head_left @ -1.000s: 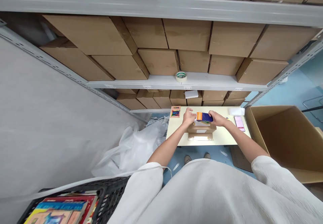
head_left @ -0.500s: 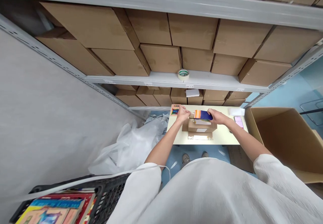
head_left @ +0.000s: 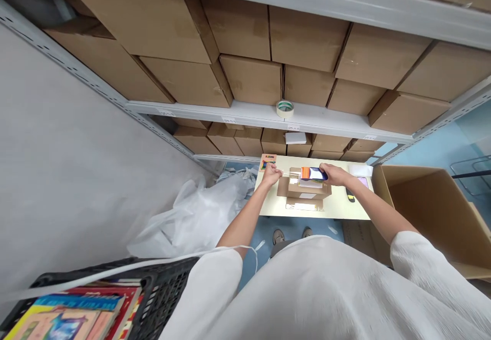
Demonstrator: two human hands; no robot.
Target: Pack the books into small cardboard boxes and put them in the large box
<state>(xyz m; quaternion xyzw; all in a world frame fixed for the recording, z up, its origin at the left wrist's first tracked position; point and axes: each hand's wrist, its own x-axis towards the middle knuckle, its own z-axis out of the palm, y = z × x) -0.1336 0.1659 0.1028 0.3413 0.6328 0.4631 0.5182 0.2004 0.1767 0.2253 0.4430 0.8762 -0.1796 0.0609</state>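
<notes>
On a pale table (head_left: 270, 208) stands an open cardboard box (head_left: 309, 190), its flaps spread outward. My right hand (head_left: 333, 173) grips a dark blue and orange packet (head_left: 314, 173) above the box. Left of the box, my left hand (head_left: 271, 174) is closed in a pinch on a thin, pale strand that runs toward the packet; what exactly the strand is cannot be made out. Just behind my left hand lies a small colourful card (head_left: 268, 161) at the table's back left corner.
Shelves of cardboard boxes rise behind the table, with a tape roll (head_left: 285, 109) on one shelf (head_left: 245, 111). A large open carton (head_left: 433, 202) stands right, white plastic (head_left: 199, 212) left, and a black crate (head_left: 169, 291) of books lower left. A black-yellow tool (head_left: 350, 195) lies on the table.
My left hand has moved left, away from the packet. The packet has turned slightly and shows a white area. The camera view has shifted a little.
</notes>
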